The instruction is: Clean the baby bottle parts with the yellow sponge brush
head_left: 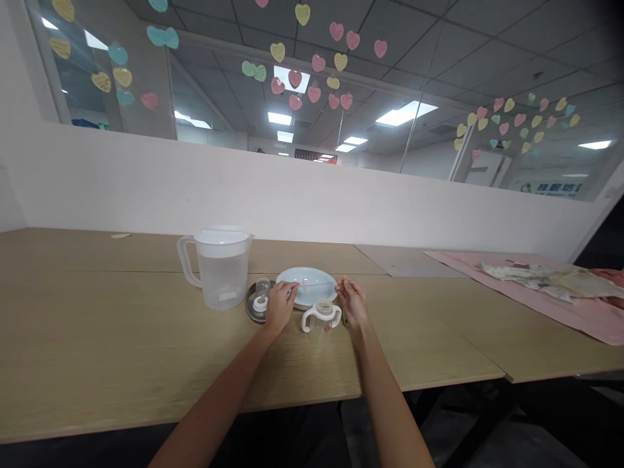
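Over a white oval bowl (pixel 303 276), a thin straight rod (pixel 319 284) stretches between my two hands. My left hand (pixel 281 307) pinches at its left end, where a small pale piece shows by the fingertips. The fingers of my right hand (pixel 353 304) are closed on the other end; a bit of orange shows there. In front of the bowl stands a clear baby bottle (pixel 320 328) with white handles and an uncovered top. Left of my left hand, a round grey metal dish (pixel 251 312) holds a white bottle top (pixel 260 303) and a clear dome cap (pixel 262 286).
A large translucent pitcher (pixel 224 273) stands left of the dish. A green item (pixel 346 317) is partly hidden beside my right wrist. At the right lies a pink cloth (pixel 492 279) with crumpled wrappings (pixel 541 279). Behind the wooden table (pixel 121 351) runs a white wall (pixel 146 182).
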